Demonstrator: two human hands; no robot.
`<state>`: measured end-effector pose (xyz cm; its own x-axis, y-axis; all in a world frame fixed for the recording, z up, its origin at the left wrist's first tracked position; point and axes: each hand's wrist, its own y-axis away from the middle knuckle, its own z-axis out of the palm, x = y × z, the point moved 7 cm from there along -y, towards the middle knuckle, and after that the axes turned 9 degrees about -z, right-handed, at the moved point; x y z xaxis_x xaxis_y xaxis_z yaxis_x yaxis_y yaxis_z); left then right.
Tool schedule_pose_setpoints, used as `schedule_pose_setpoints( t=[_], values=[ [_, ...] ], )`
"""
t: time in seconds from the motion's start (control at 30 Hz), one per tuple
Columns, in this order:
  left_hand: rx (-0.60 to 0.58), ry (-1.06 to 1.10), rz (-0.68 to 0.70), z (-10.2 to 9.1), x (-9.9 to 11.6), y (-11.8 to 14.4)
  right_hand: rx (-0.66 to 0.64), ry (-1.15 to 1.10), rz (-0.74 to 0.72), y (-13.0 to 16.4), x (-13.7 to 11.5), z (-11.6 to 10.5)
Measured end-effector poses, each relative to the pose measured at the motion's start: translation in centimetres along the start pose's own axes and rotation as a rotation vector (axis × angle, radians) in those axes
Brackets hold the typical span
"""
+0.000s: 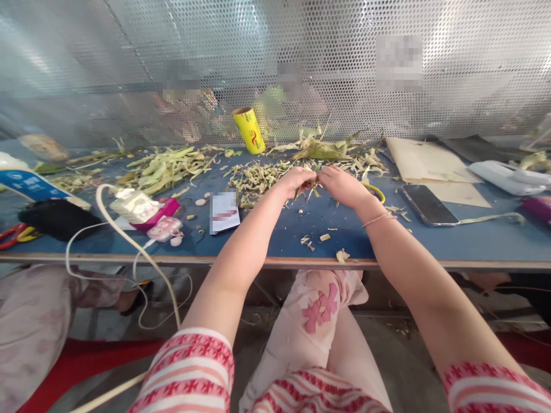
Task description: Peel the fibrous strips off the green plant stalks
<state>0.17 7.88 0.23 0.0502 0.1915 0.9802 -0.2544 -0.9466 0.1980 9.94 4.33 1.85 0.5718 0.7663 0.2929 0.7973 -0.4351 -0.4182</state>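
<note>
Husk strip (317, 179), thin and green, sits pinched between the two hands just above the centre of the frame, over the blue table (301, 229). Left hand (296, 182) is curled with its fingertips closed on one end of the strip; right hand (342, 184) meets it from the other side, fingers likewise closed on the strip, so the two hands touch at the fingertips. A thin bracelet (379, 218) circles the right wrist.

Just behind the hands lies a pile of dry husk shreds (258, 178), and further back a heap of green husks (327, 150). More green leaves (167, 166) spread across the upper left of the table. A yellow roll (249, 130) stands tilted against the perforated screen (275, 57). To the right of the hands a dark phone (428, 205) lies flat, near beige paper sheets (430, 166). To the left, a white card (224, 212) and a pink device (166, 228) rest beside a white cable (129, 241). Small husk crumbs (325, 237) dot the table's near edge.
</note>
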Motion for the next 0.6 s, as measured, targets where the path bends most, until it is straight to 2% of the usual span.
schedule_pose_setpoints(
  t=[0.1,0.23,0.4,0.5,0.6],
  values=[
    [-0.015,-0.001,-0.028,-0.1,0.0,0.2,0.009,-0.038,-0.069,-0.2,-0.2,0.0],
    [-0.045,-0.020,-0.012,0.0,0.1,0.2,0.113,-0.185,-0.049,-0.2,0.2,-0.2],
    [-0.075,-0.054,0.055,0.4,0.5,0.2,0.268,-0.499,0.061,0.1,1.7,-0.2],
    [-0.058,-0.083,0.083,0.4,0.7,0.1,0.276,-0.654,0.144,0.2,2.3,-0.1],
    [-0.065,-0.132,0.173,0.5,1.1,0.2,0.250,-0.816,0.280,0.4,2.9,0.4]
  ],
)
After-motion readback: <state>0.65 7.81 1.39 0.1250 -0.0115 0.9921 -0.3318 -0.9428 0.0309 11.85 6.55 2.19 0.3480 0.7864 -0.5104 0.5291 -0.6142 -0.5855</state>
